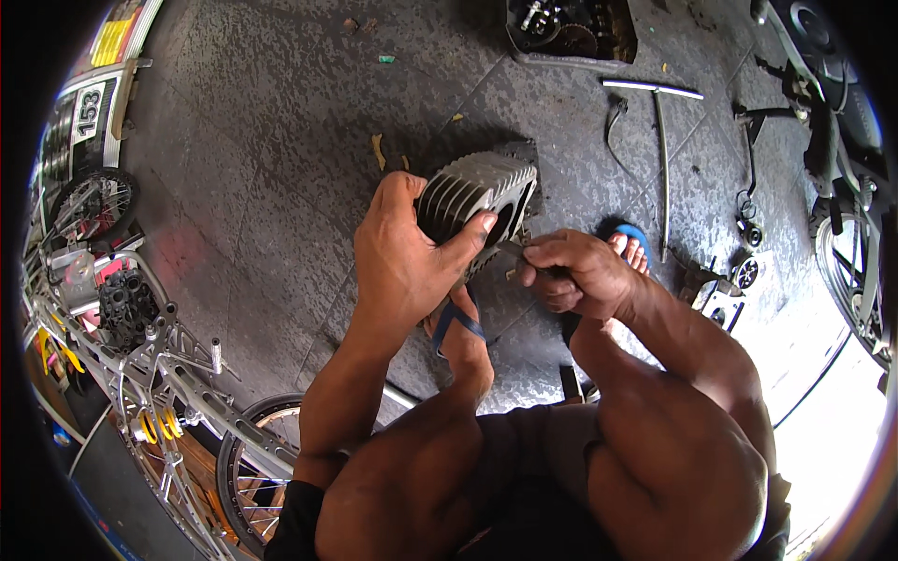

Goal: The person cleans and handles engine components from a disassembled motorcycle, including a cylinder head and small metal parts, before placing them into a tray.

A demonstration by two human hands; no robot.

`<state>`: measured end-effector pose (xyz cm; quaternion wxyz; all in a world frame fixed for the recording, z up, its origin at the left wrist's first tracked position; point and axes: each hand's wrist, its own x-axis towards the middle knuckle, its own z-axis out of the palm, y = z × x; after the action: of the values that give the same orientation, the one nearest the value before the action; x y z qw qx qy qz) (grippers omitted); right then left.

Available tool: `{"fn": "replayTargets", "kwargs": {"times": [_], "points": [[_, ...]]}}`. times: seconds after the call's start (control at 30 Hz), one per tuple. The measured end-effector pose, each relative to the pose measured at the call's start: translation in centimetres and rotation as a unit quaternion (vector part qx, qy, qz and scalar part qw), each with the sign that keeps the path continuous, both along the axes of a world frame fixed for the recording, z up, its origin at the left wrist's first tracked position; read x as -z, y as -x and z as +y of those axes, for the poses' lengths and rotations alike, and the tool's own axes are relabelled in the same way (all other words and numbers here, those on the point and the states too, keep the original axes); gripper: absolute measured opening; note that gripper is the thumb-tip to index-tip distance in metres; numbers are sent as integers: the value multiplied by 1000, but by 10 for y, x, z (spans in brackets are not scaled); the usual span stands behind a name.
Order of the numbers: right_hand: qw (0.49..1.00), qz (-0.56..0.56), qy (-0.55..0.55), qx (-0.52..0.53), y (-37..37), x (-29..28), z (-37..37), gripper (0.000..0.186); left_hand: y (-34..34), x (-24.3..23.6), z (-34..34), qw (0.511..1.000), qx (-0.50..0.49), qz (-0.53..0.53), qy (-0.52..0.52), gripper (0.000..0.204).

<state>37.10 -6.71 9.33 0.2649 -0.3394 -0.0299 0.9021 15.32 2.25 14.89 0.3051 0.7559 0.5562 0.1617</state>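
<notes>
My left hand (402, 248) grips a finned metal engine cylinder (477, 182), with the thumb over its near edge and the fingers on its left side. The cylinder is tilted, so its fins face up and left and its open bore faces right. My right hand (585, 271) is closed, pinching a thin flat piece of metal that looks like a scraper blade (510, 248). The blade's tip is close to the cylinder's lower edge; whether it touches I cannot tell. Most of the blade is hidden by my fingers.
A T-shaped metal bar tool (662, 159) lies on the dark tiled floor, right of the cylinder. Beyond it sits a tray of engine parts (571, 58). On the left stands a silver motorcycle frame (201, 397) near a spoked wheel (253, 467). Motorcycle parts (746, 273) lie right.
</notes>
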Motion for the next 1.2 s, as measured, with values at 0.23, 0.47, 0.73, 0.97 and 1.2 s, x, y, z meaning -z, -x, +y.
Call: {"fn": "replayTargets", "kwargs": {"times": [0.23, 0.47, 0.73, 0.97, 1.2], "points": [[989, -62, -27, 131, -37, -3, -2, 33, 16, 10, 13, 993, -43, -85, 75, 39], [936, -330, -79, 99, -38, -5, 4, 37, 22, 9, 28, 994, -63, -25, 89, 54], [795, -560, -235, 2, -31, 20, -20, 36, 27, 2, 62, 981, 12, 46, 186, 61], [737, -616, -259, 101, -67, 14, -59, 33, 56, 35, 70, 985, 25, 7, 171, 54], [643, -666, -360, 117, -80, -1, -107, 32, 44, 27, 78, 975, 76, 34, 204, 66]]}}
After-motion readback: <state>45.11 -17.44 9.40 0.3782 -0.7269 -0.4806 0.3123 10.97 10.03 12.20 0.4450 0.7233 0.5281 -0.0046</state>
